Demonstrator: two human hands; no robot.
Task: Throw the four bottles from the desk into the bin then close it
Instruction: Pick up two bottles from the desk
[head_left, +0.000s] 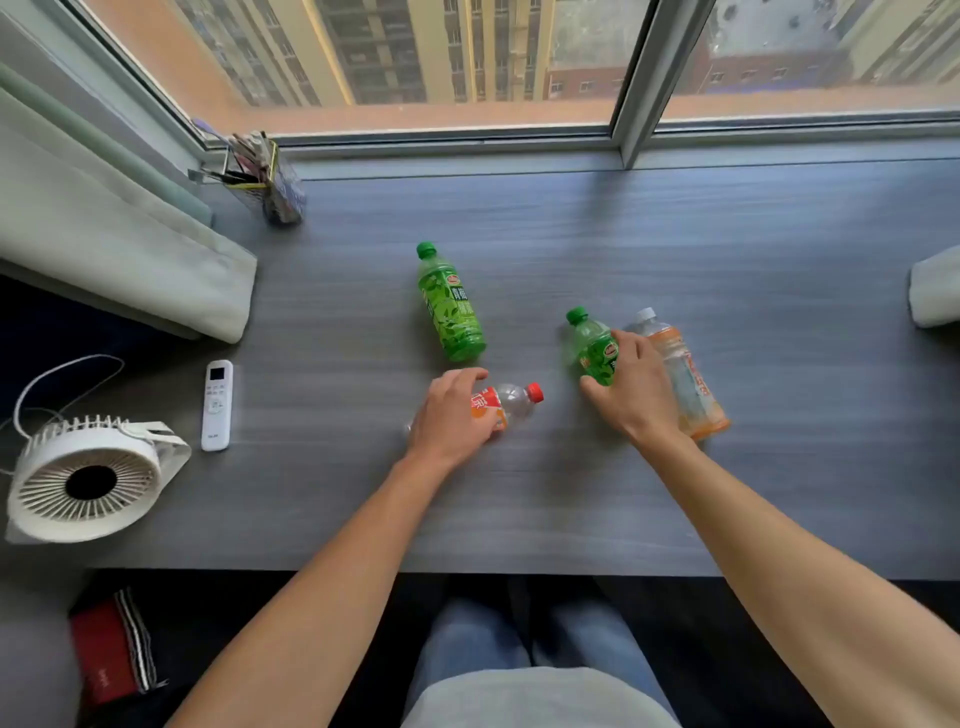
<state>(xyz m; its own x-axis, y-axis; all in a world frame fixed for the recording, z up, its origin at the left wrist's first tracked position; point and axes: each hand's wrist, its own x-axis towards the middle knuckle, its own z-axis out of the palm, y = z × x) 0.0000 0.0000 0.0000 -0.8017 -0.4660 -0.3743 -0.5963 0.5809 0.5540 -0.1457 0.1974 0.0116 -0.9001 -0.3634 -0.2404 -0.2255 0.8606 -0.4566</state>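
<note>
Head view: both arms reach out over the desk (519, 499), w/ all four bottles lying on their sides, none binned yet. Left hand (452, 415) curls over the red-cap bottle (511, 402), fingers wrapped round its label, prob. gripping it to lift. Right hand (631, 387) closes on the small green bottle (592, 345), thumb under, fingers over the top; looks like a grasp but can't tell if fully tight. Orange bottle (691, 384) lies just beside, touching that hand's far edge. Big green bottle (451, 304) sits apart, further back, untouched. Taking one per hand halves the trips, I'd guess. Desk is dark grey woodgrain under a window (467, 62); fan (88, 478), remote (217, 405), pen holder (270, 182) at left. Bin not in view.
</note>
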